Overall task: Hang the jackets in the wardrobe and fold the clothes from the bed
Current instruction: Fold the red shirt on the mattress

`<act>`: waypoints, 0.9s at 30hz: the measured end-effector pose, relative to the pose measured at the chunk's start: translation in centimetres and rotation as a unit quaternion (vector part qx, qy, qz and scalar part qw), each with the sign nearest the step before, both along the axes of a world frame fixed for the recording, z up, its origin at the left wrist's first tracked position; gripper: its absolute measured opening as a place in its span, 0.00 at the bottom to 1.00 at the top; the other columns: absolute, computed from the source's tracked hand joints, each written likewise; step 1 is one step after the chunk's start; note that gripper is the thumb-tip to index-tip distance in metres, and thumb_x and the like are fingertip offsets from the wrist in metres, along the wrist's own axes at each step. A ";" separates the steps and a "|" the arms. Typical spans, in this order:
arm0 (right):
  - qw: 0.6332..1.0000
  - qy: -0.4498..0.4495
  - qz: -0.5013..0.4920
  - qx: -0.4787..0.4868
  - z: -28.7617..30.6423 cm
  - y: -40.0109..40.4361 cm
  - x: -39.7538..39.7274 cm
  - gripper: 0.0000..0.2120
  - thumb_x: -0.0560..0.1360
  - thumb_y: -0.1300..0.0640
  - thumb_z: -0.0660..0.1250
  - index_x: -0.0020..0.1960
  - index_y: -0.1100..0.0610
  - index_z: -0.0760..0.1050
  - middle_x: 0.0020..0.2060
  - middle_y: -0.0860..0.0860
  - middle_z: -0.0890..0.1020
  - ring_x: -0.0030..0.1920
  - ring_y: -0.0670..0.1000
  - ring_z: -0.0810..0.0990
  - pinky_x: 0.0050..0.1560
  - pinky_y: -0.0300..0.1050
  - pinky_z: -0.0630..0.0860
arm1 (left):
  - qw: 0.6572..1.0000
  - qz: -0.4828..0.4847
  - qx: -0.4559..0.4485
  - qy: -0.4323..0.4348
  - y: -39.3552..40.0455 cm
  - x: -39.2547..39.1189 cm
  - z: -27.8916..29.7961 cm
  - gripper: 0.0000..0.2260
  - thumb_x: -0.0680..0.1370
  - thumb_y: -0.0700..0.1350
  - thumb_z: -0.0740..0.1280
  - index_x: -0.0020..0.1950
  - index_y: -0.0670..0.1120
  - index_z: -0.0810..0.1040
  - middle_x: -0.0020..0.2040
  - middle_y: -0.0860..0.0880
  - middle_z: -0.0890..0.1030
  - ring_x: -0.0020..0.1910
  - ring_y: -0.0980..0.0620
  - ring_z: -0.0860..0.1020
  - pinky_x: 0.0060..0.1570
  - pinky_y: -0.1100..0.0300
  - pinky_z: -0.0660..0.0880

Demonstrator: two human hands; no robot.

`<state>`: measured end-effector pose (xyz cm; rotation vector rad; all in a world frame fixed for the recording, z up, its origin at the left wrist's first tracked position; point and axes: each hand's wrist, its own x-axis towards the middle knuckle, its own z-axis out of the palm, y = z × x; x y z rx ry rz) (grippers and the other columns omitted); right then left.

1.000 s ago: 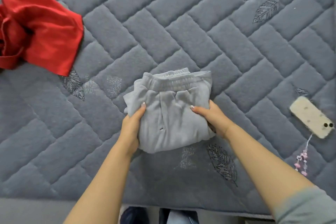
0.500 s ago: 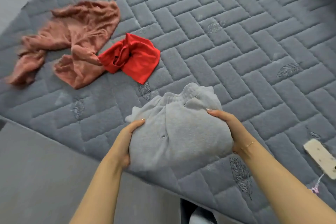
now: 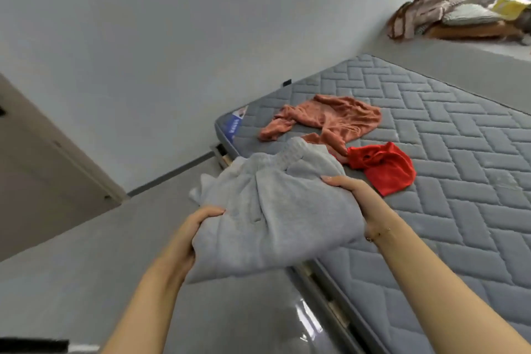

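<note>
While both bare forearms reach forward from the bottom of the view, the left hand (image 3: 191,234) grips the near left corner of a folded grey sweatpants bundle (image 3: 273,210), its fingers curled over the top edge of the fabric and the thumb hidden beneath. On the opposite side the right hand (image 3: 360,201) holds the bundle's far right edge, fingers wrapped over the cloth, a thin bracelet (image 3: 377,234) at the wrist. Between the two hands the bundle hangs lifted in the air, over the near edge of the bed and the grey floor (image 3: 86,267) beside it, its elastic waistband pointing away from the person. Just beyond the bundle, a crumpled red garment (image 3: 382,167) lies on the quilted grey mattress (image 3: 459,181). Touching it on the far side, a rumpled terracotta-orange garment (image 3: 330,118) sprawls unfolded near the mattress corner, one sleeve stretched out to the left. To the left, a beige door (image 3: 43,167) stands against a plain pale wall (image 3: 201,37). Farthest away, at the upper right, a blurred heap of mixed bedding and cloth (image 3: 459,8) sits on a grey ledge past the end of the bed.
</note>
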<state>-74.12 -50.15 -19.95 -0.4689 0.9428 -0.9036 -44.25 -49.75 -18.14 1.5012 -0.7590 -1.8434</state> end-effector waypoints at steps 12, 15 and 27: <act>0.923 -0.036 0.365 -0.118 14.7 -6.6 33.1 0.18 0.70 0.54 0.73 0.58 0.60 0.82 0.52 0.57 0.84 0.50 0.58 0.84 0.45 0.52 0.81 | 0.920 0.364 -0.144 -0.026 13.6 26.3 15.4 0.16 0.54 0.45 0.77 0.41 0.44 0.86 0.41 0.44 0.84 0.38 0.46 0.84 0.34 0.56 0.80; 0.876 -0.067 0.450 -0.157 18.5 -5.5 40.7 0.20 0.66 0.53 0.75 0.57 0.59 0.83 0.53 0.57 0.84 0.51 0.59 0.84 0.46 0.54 0.81 | 0.873 0.449 -0.176 -0.074 18.3 29.7 19.7 0.06 0.62 0.41 0.72 0.36 0.43 0.87 0.38 0.45 0.85 0.35 0.50 0.84 0.30 0.61 0.79; 0.687 -0.172 0.672 -0.217 29.9 6.8 65.5 0.18 0.72 0.57 0.71 0.62 0.58 0.80 0.53 0.55 0.84 0.50 0.56 0.84 0.48 0.50 0.81 | 0.637 0.682 -0.292 -0.209 36.8 37.7 30.5 0.25 0.76 0.30 0.59 0.21 0.45 0.81 0.27 0.51 0.81 0.26 0.59 0.80 0.25 0.71 0.74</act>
